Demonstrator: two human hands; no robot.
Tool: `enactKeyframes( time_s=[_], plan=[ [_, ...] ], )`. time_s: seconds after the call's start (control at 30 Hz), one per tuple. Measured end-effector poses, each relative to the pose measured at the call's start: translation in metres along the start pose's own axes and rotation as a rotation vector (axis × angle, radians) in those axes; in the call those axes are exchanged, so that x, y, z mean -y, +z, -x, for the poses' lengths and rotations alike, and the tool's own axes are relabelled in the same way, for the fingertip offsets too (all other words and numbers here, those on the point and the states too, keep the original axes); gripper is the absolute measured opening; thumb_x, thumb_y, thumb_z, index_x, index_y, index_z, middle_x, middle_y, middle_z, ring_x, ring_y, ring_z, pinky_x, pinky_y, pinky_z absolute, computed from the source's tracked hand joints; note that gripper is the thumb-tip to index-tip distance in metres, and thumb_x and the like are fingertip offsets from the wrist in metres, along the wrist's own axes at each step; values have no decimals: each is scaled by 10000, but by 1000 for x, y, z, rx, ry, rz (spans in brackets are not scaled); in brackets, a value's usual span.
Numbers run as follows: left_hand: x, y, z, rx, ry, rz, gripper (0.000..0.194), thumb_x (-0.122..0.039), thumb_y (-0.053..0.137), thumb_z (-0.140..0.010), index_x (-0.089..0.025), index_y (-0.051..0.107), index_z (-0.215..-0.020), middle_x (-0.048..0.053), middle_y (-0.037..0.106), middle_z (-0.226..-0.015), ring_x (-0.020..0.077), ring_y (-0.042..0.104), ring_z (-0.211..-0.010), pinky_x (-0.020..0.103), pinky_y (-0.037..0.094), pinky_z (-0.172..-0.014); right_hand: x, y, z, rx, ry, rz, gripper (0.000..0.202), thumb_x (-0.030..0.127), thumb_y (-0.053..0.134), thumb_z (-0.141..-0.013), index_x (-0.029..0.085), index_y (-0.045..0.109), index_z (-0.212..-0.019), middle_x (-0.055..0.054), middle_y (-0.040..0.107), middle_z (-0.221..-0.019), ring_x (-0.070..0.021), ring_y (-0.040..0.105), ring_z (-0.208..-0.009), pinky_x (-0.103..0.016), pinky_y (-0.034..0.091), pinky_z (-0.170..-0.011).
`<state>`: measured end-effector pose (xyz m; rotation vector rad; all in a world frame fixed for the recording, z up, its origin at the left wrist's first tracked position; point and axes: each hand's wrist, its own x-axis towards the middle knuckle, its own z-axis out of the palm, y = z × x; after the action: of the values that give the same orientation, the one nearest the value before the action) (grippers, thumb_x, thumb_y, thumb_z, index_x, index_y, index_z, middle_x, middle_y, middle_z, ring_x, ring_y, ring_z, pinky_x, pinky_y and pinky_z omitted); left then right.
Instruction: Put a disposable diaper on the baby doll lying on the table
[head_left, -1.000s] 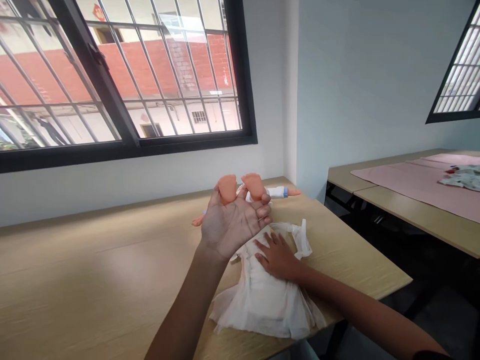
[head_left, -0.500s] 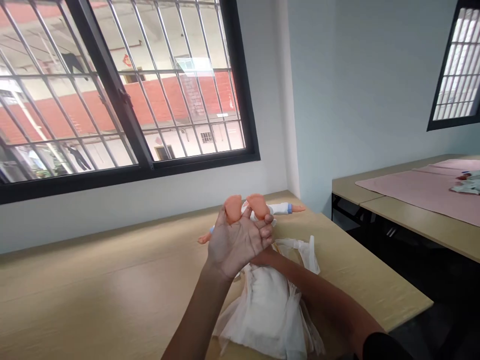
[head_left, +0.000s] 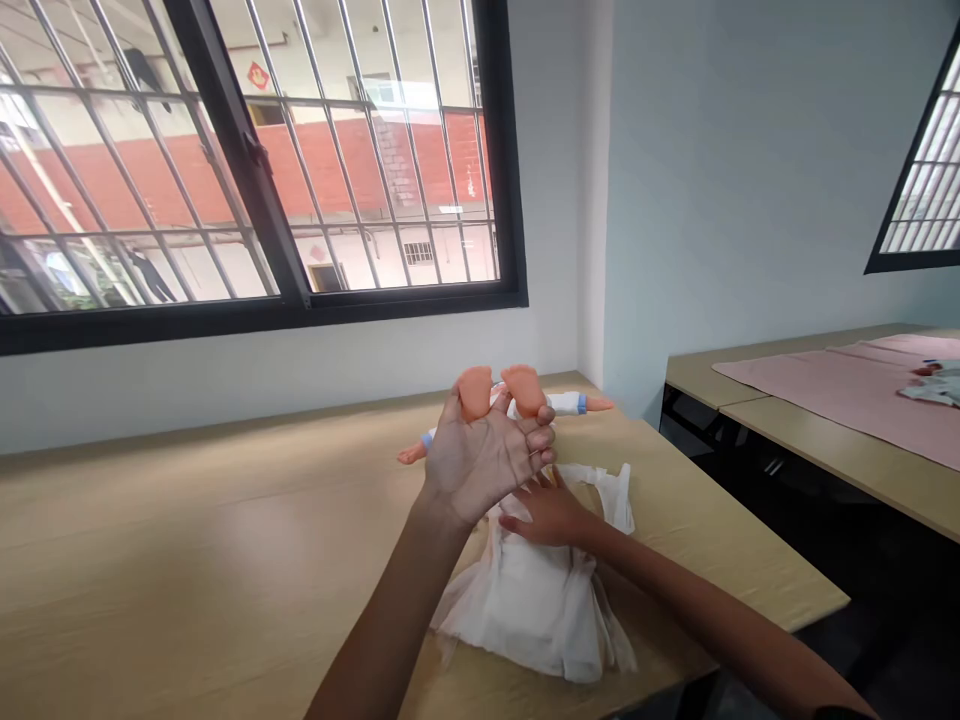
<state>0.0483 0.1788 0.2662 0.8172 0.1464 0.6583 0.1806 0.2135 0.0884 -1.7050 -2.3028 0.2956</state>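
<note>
A baby doll lies on its back on the table, its two bare feet raised toward me. My left hand, palm facing me, is closed around the doll's legs just below the feet. One doll arm in a white sleeve with a blue cuff stretches right; the other doll hand sticks out left. Below the legs an unfolded white diaper is spread on the table. My right hand lies on its upper part, thumb and fingers apart, fingertips partly hidden behind my left hand. The doll's head and body are mostly hidden.
The wooden-topped table runs along the wall under a barred window. Its right edge drops to a dark gap. Beyond stands another table with a pink cloth and a pale, crumpled item.
My right hand has come out from behind my left hand and now shows on the diaper with its fingers apart. The left hand still holds the legs up. The view has shifted slightly.
</note>
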Motion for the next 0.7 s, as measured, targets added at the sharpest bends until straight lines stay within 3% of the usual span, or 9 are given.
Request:
enactKeyframes(
  time_s=[0.17, 0.33, 0.7],
  plan=[
    [0, 1, 1, 7, 5, 3, 381, -486, 280, -892, -172, 490, -936, 79, 508, -826, 158, 463, -608, 298, 428, -605, -11, 2, 5, 79, 21, -33, 832, 782, 226, -811, 276, 221, -1472, -84, 77, -1561, -387, 49, -1398, -560, 38, -1085],
    [0, 0, 0, 18, -10, 2, 379, -524, 312, -884, -186, 482, -882, 81, 514, -839, 168, 481, -626, 301, 430, -611, -17, 6, -12, 31, 21, -43, 834, 782, 264, -806, 286, 206, -1473, -78, 49, -1564, -380, 3, -1404, -555, 89, -1086],
    [6, 11, 1, -44, -3, -45, 295, -431, 359, -878, -180, 513, -876, 81, 542, -796, 163, 473, -593, 296, 427, -592, -19, 15, -4, -55, 28, -81, 779, 746, 272, -832, 295, 233, -1466, -83, 137, -1552, -408, 86, -1391, -610, 111, -1073]
  ],
)
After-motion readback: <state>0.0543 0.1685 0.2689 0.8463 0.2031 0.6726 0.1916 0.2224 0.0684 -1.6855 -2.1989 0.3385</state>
